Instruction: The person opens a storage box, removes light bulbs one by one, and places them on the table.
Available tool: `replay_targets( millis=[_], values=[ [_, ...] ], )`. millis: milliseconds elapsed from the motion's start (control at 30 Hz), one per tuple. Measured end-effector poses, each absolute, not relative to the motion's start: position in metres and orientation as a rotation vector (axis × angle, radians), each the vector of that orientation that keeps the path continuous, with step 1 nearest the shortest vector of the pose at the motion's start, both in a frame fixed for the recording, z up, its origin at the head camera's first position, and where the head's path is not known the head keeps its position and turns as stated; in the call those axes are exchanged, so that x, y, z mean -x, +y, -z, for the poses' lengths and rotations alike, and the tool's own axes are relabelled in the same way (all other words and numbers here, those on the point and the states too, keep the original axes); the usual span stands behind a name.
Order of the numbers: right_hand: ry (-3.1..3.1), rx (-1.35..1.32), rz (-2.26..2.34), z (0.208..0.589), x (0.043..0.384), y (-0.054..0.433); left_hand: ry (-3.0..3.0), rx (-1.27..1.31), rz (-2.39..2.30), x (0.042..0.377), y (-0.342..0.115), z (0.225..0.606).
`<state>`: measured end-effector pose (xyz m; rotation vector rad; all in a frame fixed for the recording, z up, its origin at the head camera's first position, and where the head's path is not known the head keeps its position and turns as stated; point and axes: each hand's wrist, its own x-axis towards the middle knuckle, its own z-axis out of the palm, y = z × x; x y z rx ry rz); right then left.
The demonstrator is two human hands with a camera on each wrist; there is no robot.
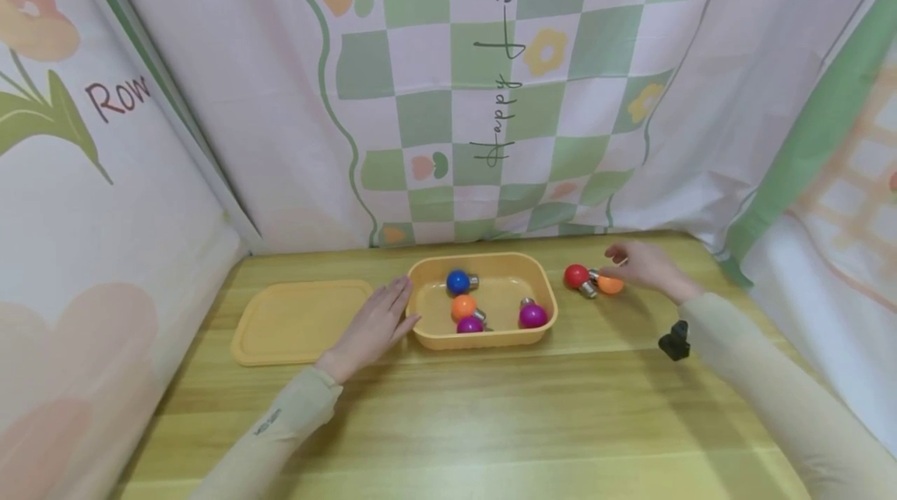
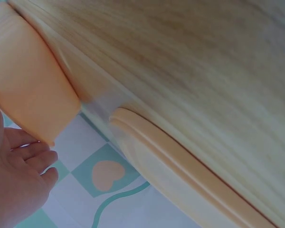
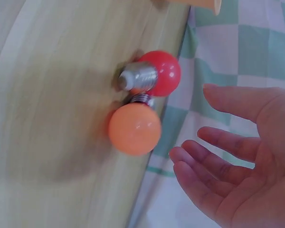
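My left hand (image 1: 374, 326) rests on the left rim of a yellow plastic box (image 1: 501, 340), fingers straight along its edge. Inside the box lie a blue light bulb (image 1: 459, 282), an orange light bulb (image 1: 463, 308) and two purple light bulbs, one (image 1: 533, 316) at the right and one (image 1: 469, 324) partly hidden by the front wall. On the table to the right of the box, a red light bulb (image 3: 165, 72) and another orange light bulb (image 3: 135, 128) lie close together. My right hand (image 1: 648, 266) hovers over that orange bulb, fingers loosely bent and apart from it in the right wrist view.
A flat yellow lid (image 1: 301, 321) lies on the wooden table (image 1: 448, 422), left of the box. A small black object (image 1: 675, 341) shows beside the right sleeve. Printed curtains (image 1: 483, 95) hang behind the table and at both sides.
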<state>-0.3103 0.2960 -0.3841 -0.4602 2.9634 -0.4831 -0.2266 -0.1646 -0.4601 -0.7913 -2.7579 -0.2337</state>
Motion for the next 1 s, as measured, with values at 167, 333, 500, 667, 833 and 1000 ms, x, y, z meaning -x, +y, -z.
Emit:
replay_targets(
  millis=[167,333,500,667,833,1000],
  values=[
    [2.964,0.520,0.489,0.376,0.307,0.280,-2.762,0.792,0.241,0.227,-0.165,0.461],
    [2.977,0.598,0.499,0.369,0.306,0.263,-2.757,0.789,0.258,0.228,-0.165,0.461],
    [2.974,0.683,0.504,0.365,0.306,0.246,-2.749,0.791,0.257,0.228,-0.166,0.460],
    [2.956,0.762,0.530,0.362,0.303,0.228,-2.745,0.791,0.245,0.228,-0.166,0.461],
    [2.946,0.813,0.543,0.361,0.300,0.209,-2.762,0.793,0.250,0.227,-0.166,0.458],
    [2.938,0.879,0.539,0.360,0.300,0.191,-2.769,0.794,0.237,0.227,-0.166,0.457]
  ],
)
